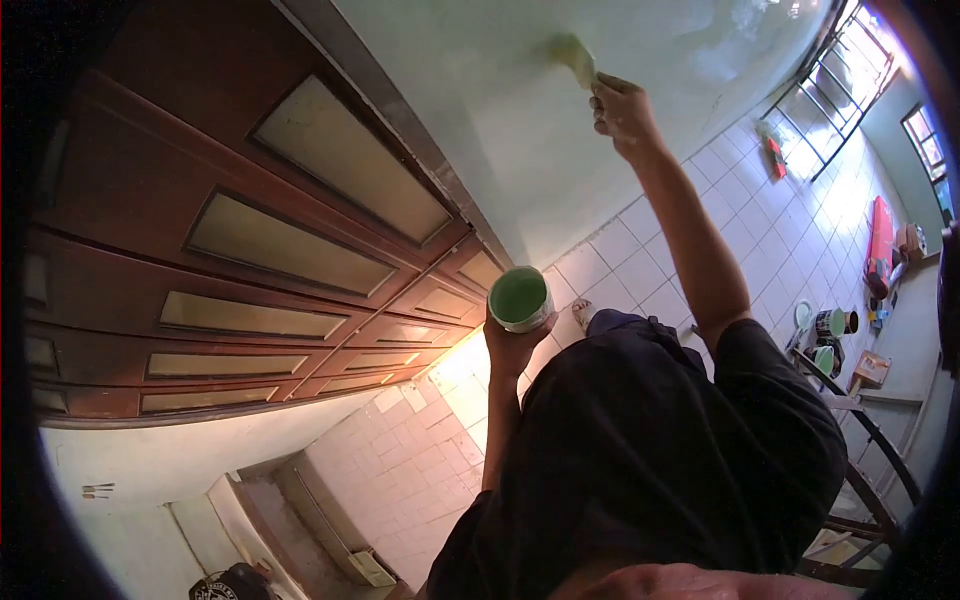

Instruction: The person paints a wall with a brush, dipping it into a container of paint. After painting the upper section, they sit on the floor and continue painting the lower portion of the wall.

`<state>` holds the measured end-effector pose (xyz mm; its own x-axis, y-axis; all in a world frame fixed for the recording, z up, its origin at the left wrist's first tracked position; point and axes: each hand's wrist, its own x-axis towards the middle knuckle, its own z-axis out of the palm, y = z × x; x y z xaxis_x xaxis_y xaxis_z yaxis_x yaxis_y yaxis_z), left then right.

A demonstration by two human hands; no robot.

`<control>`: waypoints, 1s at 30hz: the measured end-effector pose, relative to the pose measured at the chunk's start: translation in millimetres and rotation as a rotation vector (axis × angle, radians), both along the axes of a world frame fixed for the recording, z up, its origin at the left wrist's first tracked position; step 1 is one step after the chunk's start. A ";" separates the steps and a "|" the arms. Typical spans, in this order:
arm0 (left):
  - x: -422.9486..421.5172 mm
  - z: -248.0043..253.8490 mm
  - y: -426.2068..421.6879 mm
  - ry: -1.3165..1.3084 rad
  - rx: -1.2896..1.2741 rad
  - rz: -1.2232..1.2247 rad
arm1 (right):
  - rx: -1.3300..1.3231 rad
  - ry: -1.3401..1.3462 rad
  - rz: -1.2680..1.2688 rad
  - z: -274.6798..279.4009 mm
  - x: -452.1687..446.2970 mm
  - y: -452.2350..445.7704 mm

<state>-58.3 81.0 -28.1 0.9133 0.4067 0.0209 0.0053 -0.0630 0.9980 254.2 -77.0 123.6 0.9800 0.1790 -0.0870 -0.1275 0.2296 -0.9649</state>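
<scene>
My right hand (624, 112) is closed around a paintbrush (582, 66), whose bristles are against the pale green wall (470, 60) near the top of the view. The handle is mostly hidden by my fingers. Lower down, near my body, my left hand (515, 342) supports a small tub of green paint (520, 298) from below and the side. The tub is uncovered and its opening faces me, with green paint coating the inside.
Brown wooden panelled doors (230, 270) stand to the left of the wall. White floor tiles (640, 240) run below. To the right are paint cans (830, 322), a long red object (880, 245), a dark metal frame (885, 440) and a barred window grille (830, 85).
</scene>
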 end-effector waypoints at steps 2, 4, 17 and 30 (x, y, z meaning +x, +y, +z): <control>-1.0 -0.5 0.3 0.002 0.014 0.016 | 0.181 -0.051 -0.180 -4.0 -23.0 24.2; -3.0 -4.4 1.9 0.007 0.045 0.020 | 0.176 -0.055 -0.078 -2.6 -38.9 61.8; 8.5 -3.5 -6.6 -0.015 -0.023 -0.032 | 0.290 0.060 0.824 27.9 -28.8 67.5; 8.3 -1.2 -4.5 -0.029 -0.046 -0.002 | 0.232 -0.103 -0.201 43.4 -28.0 25.4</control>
<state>-49.9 76.5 -29.3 0.9133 0.4062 0.0286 -0.0239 -0.0167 0.9996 226.3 -51.7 167.1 0.9993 -0.0155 0.0354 0.0386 0.4559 -0.8892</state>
